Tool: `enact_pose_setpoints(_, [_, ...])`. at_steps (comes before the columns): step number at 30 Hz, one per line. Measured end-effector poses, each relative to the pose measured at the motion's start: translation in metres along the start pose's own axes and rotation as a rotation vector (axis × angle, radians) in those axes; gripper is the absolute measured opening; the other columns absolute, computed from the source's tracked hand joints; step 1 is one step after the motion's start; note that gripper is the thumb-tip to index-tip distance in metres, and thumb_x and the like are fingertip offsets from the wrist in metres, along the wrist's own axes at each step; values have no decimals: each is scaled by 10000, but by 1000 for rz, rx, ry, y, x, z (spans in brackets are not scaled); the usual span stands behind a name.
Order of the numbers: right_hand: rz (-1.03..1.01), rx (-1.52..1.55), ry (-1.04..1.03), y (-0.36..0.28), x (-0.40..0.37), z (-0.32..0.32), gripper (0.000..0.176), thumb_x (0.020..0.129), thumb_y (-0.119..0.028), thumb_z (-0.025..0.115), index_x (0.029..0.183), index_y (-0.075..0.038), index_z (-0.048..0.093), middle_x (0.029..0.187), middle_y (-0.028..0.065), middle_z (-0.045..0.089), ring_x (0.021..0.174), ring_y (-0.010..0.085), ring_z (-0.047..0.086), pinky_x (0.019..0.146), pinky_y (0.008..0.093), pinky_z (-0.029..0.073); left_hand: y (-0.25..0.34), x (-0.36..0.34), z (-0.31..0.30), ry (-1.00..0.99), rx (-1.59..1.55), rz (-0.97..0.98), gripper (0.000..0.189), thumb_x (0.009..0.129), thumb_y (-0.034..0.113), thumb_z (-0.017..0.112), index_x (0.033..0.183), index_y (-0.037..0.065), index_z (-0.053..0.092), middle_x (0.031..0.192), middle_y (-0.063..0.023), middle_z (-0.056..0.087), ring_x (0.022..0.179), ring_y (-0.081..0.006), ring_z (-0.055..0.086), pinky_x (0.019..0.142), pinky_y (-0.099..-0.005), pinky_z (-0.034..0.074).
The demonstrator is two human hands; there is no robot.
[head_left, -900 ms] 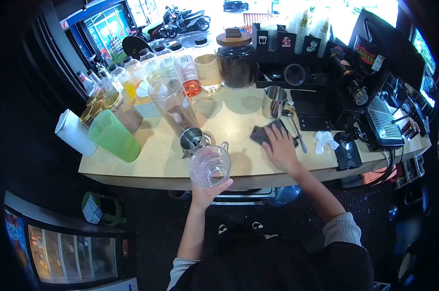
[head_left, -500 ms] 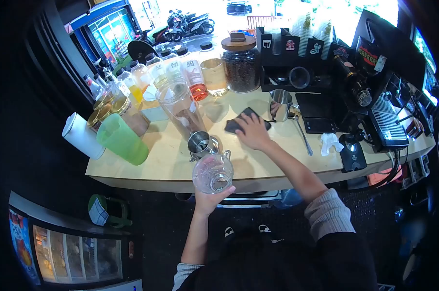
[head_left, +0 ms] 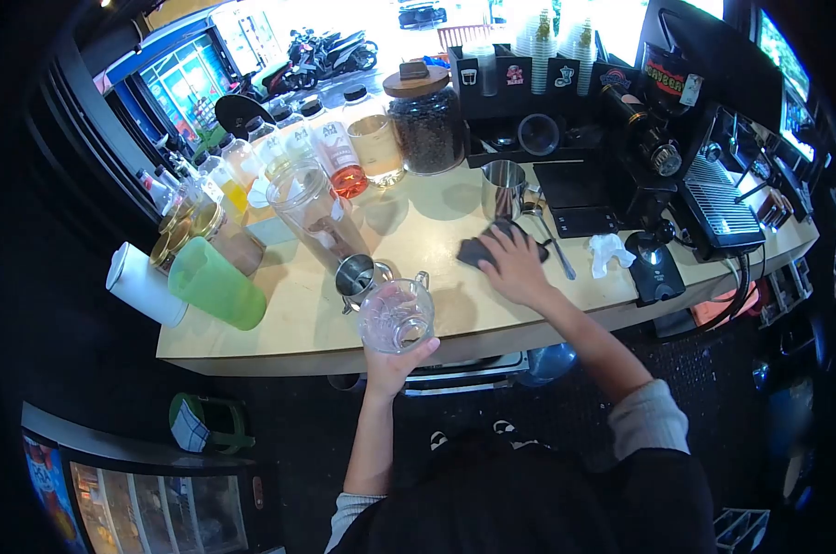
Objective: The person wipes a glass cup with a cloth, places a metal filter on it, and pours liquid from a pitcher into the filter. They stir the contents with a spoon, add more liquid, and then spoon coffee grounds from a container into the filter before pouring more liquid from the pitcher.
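Mid-wipe, I judge: my right hand (head_left: 515, 268) lies spread flat on the dark cloth (head_left: 476, 250), and my left hand (head_left: 395, 362) cups the glass jug (head_left: 397, 316) over the tabletop's (head_left: 279, 323) near edge. Next I'd sweep the cloth toward that edge, with the jug held clear.

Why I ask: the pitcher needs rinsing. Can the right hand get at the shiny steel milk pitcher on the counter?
Probably yes. The right hand lies on a dark cloth just in front of the steel milk pitcher, with nothing standing between.

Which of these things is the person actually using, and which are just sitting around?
In use: glass mug in left hand; dark cloth under right hand.
Lying about: green pitcher, coffee bean jar, steel jug, crumpled tissue.
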State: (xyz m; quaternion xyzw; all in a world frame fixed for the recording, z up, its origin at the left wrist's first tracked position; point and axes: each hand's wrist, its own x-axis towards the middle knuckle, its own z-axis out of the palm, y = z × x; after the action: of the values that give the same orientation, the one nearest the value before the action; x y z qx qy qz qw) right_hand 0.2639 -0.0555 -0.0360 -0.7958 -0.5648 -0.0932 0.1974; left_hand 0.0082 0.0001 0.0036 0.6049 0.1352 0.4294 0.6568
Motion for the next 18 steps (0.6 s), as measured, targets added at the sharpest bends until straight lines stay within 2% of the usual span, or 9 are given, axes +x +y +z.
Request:
enact_pose_setpoints(2, [-79, 41, 70, -20, 12, 20, 470, 896, -355, 508, 1309, -133, 495, 1404, 126, 424, 1282, 390, 354, 1045, 592, 222, -3, 3, 3, 1, 14, -11, 877, 652, 15, 808, 1372, 52, 309, 1236, -108, 455, 1122, -203, 504, 926, -339, 472])
enact_pose_setpoints(4, [-249, 93, 15, -44, 4, 11, 455, 897, -360, 503, 1296, -140, 513, 1381, 124, 449, 1281, 380, 360, 1051, 582, 227, -7, 10, 7, 31, -4, 1, 864, 656, 21, 811, 1355, 53, 306, 1238, -112, 454, 1118, -204, 505, 927, -340, 470])
enact_pose_setpoints(7, [-414, 162, -57, -53, -30, -5, 461, 895, -356, 520, 1312, -159, 498, 1375, 121, 459, 1303, 365, 356, 1079, 508, 248, -16, 27, 15, 26, -35, 15, 840, 660, 22, 813, 1333, 52, 311, 1237, -115, 455, 1127, -210, 496, 934, -346, 463])
enact_pose_setpoints(11, [-383, 165, -117, -9, -57, -35, 470, 899, -346, 520, 1320, -139, 482, 1377, 135, 457, 1305, 373, 357, 1089, 497, 246, -38, 53, 22, 86, 97, 103, 848, 647, 59, 843, 1317, 34, 325, 1232, -127, 460, 1150, -214, 481, 965, -346, 435])
enact_pose_setpoints(13, [-164, 138, -35, 21, -51, -38, 472, 903, -344, 510, 1319, -124, 476, 1378, 152, 454, 1301, 380, 361, 1093, 509, 239, -51, 66, 27, 117, 191, 139, 859, 637, 81, 857, 1312, 18, 328, 1227, -133, 466, 1149, -218, 482, 973, -346, 427])
enact_pose_setpoints(14, [-166, 137, -33, 27, -48, -36, 472, 903, -344, 510, 1319, -124, 476, 1378, 152, 454, 1301, 380, 361, 1093, 509, 239, -58, 72, 28, 147, 289, 177, 873, 628, 103, 870, 1307, 3, 331, 1223, -140, 472, 1149, -223, 484, 982, -347, 419])
enact_pose_setpoints(16, [-9, 60, 22, 35, -39, -31, 473, 901, -338, 510, 1318, -118, 471, 1378, 166, 449, 1297, 386, 362, 1087, 528, 237, -73, 83, 29, 152, 346, 192, 890, 610, 134, 888, 1292, -22, 338, 1216, -157, 485, 1151, -244, 488, 995, -358, 407])
enact_pose_setpoints(18, [1, 24, 38, 31, -35, -26, 471, 899, -339, 512, 1315, -120, 475, 1371, 167, 450, 1292, 392, 362, 1081, 547, 234, -81, 91, 32, 150, 315, 118, 893, 596, 144, 895, 1279, -24, 345, 1220, -174, 490, 1160, -249, 490, 1000, -358, 401])
